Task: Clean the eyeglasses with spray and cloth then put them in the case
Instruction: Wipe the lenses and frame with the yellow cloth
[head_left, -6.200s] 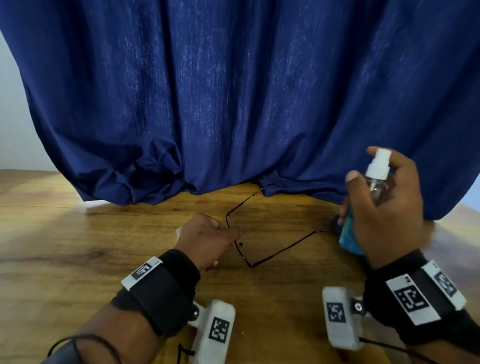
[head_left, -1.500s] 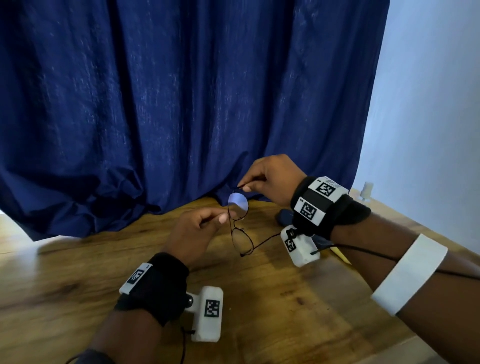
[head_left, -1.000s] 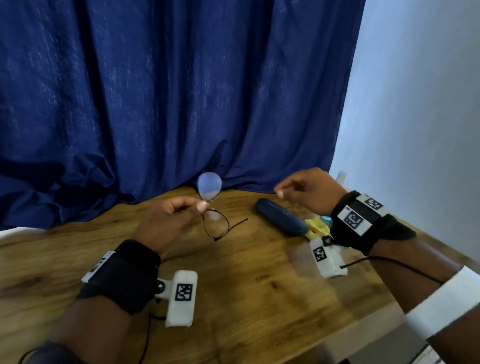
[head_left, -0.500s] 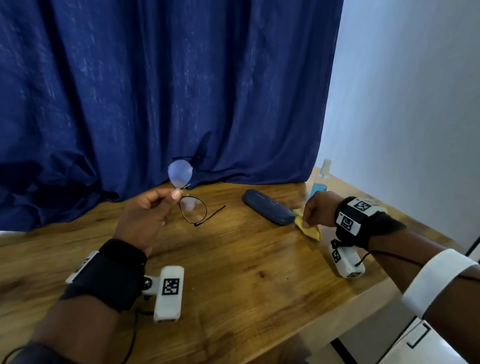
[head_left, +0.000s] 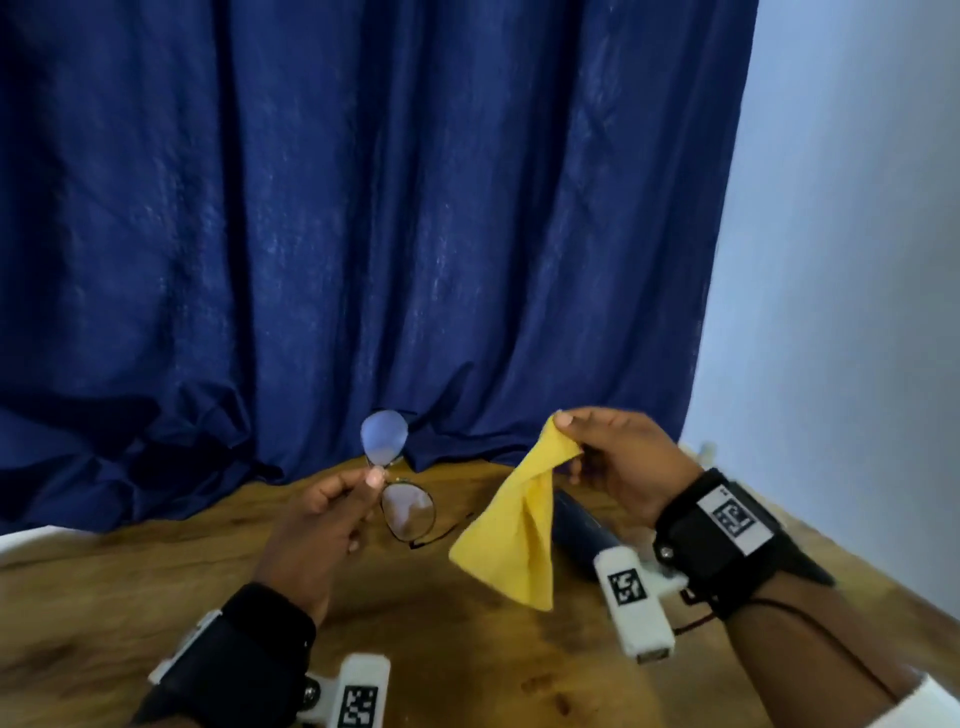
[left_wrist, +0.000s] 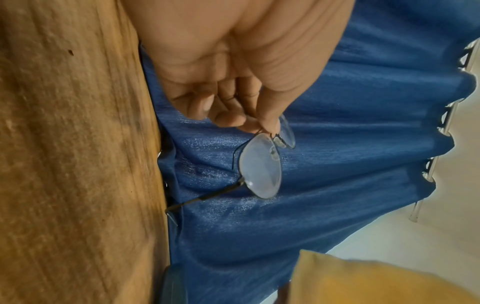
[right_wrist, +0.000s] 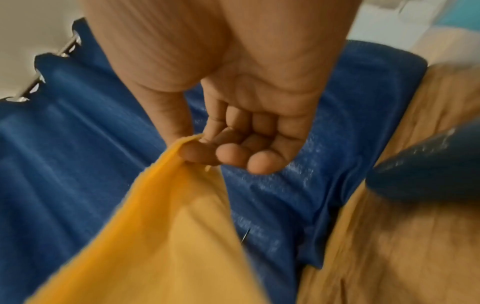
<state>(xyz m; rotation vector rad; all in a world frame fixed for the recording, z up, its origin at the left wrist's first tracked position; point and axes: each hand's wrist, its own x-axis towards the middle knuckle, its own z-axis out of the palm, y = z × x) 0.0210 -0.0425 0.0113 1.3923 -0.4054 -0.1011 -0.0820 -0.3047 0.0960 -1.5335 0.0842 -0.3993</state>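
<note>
My left hand (head_left: 358, 488) pinches the thin-framed eyeglasses (head_left: 408, 512) at the bridge and holds them upright above the wooden table (head_left: 467, 649), one lens above the other. The left wrist view shows the same pinch by that hand (left_wrist: 265, 125) on the eyeglasses (left_wrist: 261, 166), with one temple arm sticking out. My right hand (head_left: 571, 431) pinches a corner of the yellow cloth (head_left: 511, 525), which hangs down between the hands. In the right wrist view the cloth (right_wrist: 166, 226) drapes from the fingertips (right_wrist: 197, 154). The dark blue case (head_left: 576, 530) lies shut on the table behind the cloth.
A dark blue curtain (head_left: 363, 234) hangs behind the table and bunches on its far edge. The white top of the spray bottle (head_left: 706, 451) peeks out behind my right wrist, near the pale wall (head_left: 857, 260). The table's right edge runs close to my right forearm.
My right hand has lifted the yellow cloth off the table and brought it up toward the glasses. My left hand still holds the glasses up, and the view has swung back left.
</note>
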